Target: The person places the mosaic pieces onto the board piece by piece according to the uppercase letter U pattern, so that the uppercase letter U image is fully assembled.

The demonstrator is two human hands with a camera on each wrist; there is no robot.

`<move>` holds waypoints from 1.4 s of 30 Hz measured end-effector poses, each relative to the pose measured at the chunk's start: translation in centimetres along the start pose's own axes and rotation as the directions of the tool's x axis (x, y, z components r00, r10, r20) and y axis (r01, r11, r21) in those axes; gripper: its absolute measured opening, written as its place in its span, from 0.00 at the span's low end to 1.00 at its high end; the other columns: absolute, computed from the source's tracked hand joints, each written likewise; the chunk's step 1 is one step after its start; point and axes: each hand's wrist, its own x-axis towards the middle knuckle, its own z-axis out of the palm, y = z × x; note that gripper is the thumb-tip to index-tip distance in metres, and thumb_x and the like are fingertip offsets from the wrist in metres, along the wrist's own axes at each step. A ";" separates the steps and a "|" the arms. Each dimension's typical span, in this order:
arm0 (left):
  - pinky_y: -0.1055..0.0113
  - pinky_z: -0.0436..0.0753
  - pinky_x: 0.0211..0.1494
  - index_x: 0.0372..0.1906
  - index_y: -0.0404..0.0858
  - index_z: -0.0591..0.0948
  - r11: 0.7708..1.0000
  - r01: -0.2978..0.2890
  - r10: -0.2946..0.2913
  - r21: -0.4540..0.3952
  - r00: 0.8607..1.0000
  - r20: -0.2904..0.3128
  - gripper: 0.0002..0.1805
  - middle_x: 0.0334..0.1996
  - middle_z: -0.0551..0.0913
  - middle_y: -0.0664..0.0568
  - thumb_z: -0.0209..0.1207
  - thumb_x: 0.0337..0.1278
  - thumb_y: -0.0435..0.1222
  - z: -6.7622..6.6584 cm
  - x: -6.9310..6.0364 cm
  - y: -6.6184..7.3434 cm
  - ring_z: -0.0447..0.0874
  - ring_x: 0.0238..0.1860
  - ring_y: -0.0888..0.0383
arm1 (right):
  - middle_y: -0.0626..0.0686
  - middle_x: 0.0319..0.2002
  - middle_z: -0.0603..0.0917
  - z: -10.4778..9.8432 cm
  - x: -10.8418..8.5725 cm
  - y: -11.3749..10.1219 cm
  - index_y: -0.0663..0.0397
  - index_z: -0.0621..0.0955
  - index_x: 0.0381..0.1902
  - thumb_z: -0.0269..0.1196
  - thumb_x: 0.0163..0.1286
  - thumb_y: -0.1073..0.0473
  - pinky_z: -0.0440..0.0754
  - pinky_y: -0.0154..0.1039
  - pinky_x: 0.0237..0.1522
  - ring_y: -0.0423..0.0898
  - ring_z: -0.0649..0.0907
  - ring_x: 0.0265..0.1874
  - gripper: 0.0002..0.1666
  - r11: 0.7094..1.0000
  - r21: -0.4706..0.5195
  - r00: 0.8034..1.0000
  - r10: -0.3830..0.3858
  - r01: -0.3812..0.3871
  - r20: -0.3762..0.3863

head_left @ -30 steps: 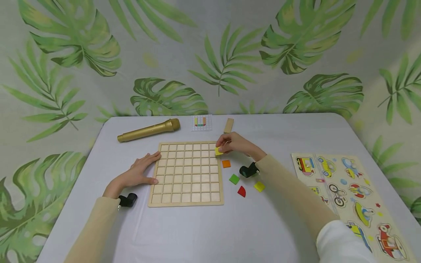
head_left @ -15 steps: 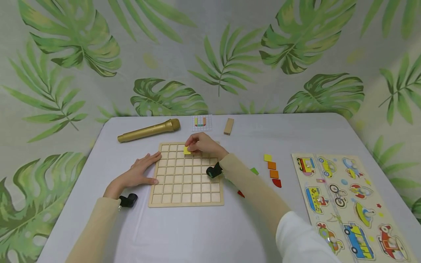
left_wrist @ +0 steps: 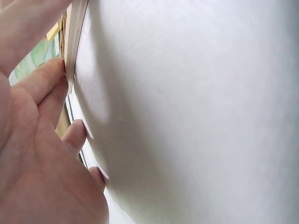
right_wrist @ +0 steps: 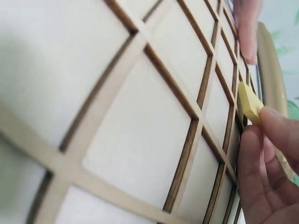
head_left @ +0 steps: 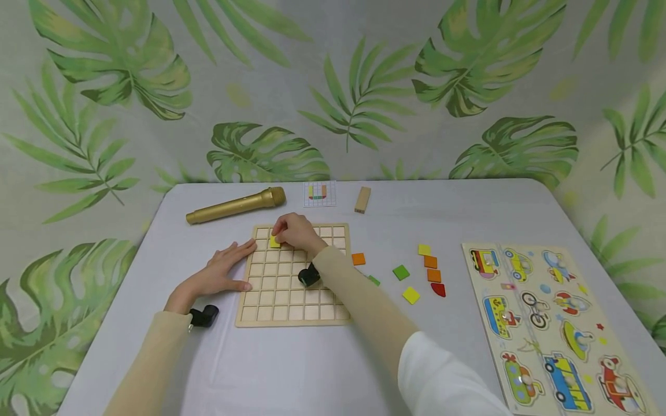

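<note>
The right hand (head_left: 296, 231) has a yellow tile (head_left: 274, 242) pinched between thumb and fingertips, so that hand's pretty much closed up around it. The tile's at the far left part of a wooden grid board (head_left: 294, 324), around the second row and second column in from that corner. From the right wrist view it looks tilted, but honestly the angle's rough and I can't tell if it's touching the board.

Left hand (head_left: 214, 278) isn't gripping anything. It's spread pretty wide along the board's left side, with thumb and fingertips up against the edge.

Other stuff on the white table (head_left: 234, 375): an orange tile (head_left: 358, 259) just right of the board, a green tile (head_left: 400, 272) farther right, and another green tile (head_left: 373, 281) partly behind the sleeve (head_left: 364, 300). A red piece (head_left: 438, 290) sits at the near end of a little row with two oranges and a yellow. Past the board's far edge there's a gold microphone (head_left: 236, 206), a pattern card (head_left: 319, 194) and a wooden block (head_left: 362, 200).
</note>
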 end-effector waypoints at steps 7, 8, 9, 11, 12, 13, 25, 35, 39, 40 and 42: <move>0.34 0.34 0.66 0.74 0.36 0.55 1.000 0.001 -0.001 -0.003 1.000 -0.002 0.52 0.75 0.48 0.43 0.69 0.49 0.50 0.1 0.0 -0.2 0.35 0.72 0.34 | 0.47 0.25 0.79 1.0 0.1 -0.9 0.54 0.83 0.32 0.62 0.62 0.70 0.72 0.32 0.29 0.42 0.76 0.25 0.06 0.954 -0.297 0.999 -0.040 0.036 -0.006; 0.34 0.34 0.66 0.74 0.36 0.55 1.000 0.003 -0.003 -0.002 1.000 -0.002 0.52 0.75 0.48 0.43 0.69 0.49 0.50 0.1 0.0 -0.3 0.35 0.72 0.35 | 0.47 0.26 0.79 1.1 0.0 -0.9 0.53 0.82 0.32 0.61 0.62 0.70 0.72 0.32 0.30 0.42 0.75 0.25 0.07 0.946 -0.322 0.999 -0.046 0.041 -0.007; 0.34 0.33 0.66 0.74 0.36 0.55 1.000 0.005 -0.005 -0.002 1.000 -0.002 0.52 0.75 0.48 0.44 0.69 0.49 0.49 0.1 0.0 -0.3 0.34 0.72 0.35 | 0.47 0.26 0.79 1.1 0.0 -1.0 0.53 0.82 0.32 0.61 0.62 0.70 0.72 0.33 0.30 0.42 0.75 0.26 0.07 0.939 -0.342 0.999 -0.053 0.047 -0.010; 0.34 0.33 0.66 0.74 0.36 0.55 1.000 0.005 -0.005 -0.004 1.000 -0.003 0.52 0.75 0.48 0.43 0.69 0.49 0.49 0.1 0.0 -0.3 0.34 0.72 0.35 | 0.48 0.27 0.78 1.2 -0.1 -1.0 0.53 0.82 0.31 0.61 0.63 0.70 0.72 0.33 0.31 0.43 0.75 0.26 0.07 0.925 -0.375 0.998 -0.069 0.060 -0.009; 0.34 0.33 0.66 0.74 0.36 0.55 1.000 0.006 -0.006 -0.006 1.000 -0.002 0.52 0.75 0.48 0.43 0.69 0.49 0.49 0.1 0.0 -0.3 0.34 0.72 0.35 | 0.48 0.27 0.78 1.2 -0.2 -1.0 0.53 0.82 0.31 0.61 0.63 0.70 0.72 0.33 0.31 0.42 0.75 0.27 0.07 0.922 -0.381 0.997 -0.074 0.065 -0.008; 0.34 0.33 0.66 0.74 0.36 0.55 1.000 0.006 -0.006 -0.010 1.000 -0.002 0.52 0.75 0.48 0.43 0.69 0.49 0.49 0.1 0.0 -0.2 0.34 0.72 0.35 | 0.48 0.28 0.78 1.2 -0.3 -1.0 0.54 0.82 0.31 0.61 0.63 0.70 0.72 0.33 0.31 0.42 0.75 0.27 0.06 0.925 -0.373 0.997 -0.076 0.067 -0.008; 0.35 0.33 0.66 0.74 0.35 0.55 1.000 0.007 -0.007 -0.014 1.000 -0.003 0.52 0.75 0.47 0.43 0.69 0.49 0.49 0.1 0.0 0.0 0.34 0.72 0.35 | 0.52 0.32 0.81 -2.0 -1.3 0.8 0.62 0.82 0.40 0.61 0.68 0.63 0.80 0.34 0.31 0.48 0.82 0.29 0.08 0.997 0.077 0.999 -0.028 0.025 0.039; 0.34 0.32 0.66 0.74 0.34 0.55 1.000 -0.012 0.012 -0.015 1.000 -0.006 0.52 0.75 0.48 0.41 0.69 0.48 0.48 0.1 0.0 -0.1 0.34 0.72 0.34 | 0.67 0.39 0.80 -8.5 -4.6 4.7 0.69 0.79 0.47 0.59 0.70 0.63 0.81 0.45 0.40 0.58 0.81 0.36 0.13 0.952 0.304 0.995 -0.009 -0.023 0.103; 0.34 0.32 0.66 0.74 0.34 0.55 1.000 -0.013 0.013 -0.019 1.000 -0.006 0.52 0.75 0.47 0.41 0.69 0.48 0.47 0.1 0.0 0.0 0.34 0.72 0.34 | 0.64 0.39 0.82 -11.1 -6.2 6.6 0.68 0.79 0.47 0.59 0.70 0.63 0.80 0.42 0.40 0.52 0.81 0.34 0.13 0.957 0.288 0.995 0.006 -0.036 0.103; 0.34 0.32 0.66 0.74 0.34 0.55 1.000 -0.012 0.012 -0.018 1.000 -0.006 0.52 0.75 0.47 0.41 0.69 0.48 0.48 0.1 0.0 0.0 0.34 0.72 0.34 | 0.63 0.39 0.82 -11.7 -6.6 7.1 0.68 0.78 0.47 0.59 0.70 0.63 0.80 0.42 0.41 0.51 0.81 0.34 0.14 0.956 0.289 0.995 0.015 -0.043 0.099; 0.34 0.32 0.66 0.74 0.34 0.54 1.000 -0.011 0.011 -0.016 1.000 -0.004 0.52 0.75 0.47 0.41 0.69 0.48 0.48 0.1 0.0 0.0 0.34 0.72 0.34 | 0.62 0.40 0.83 -12.8 -7.6 7.9 0.69 0.78 0.48 0.59 0.70 0.62 0.81 0.42 0.43 0.49 0.81 0.34 0.15 0.958 0.282 0.995 0.028 -0.053 0.092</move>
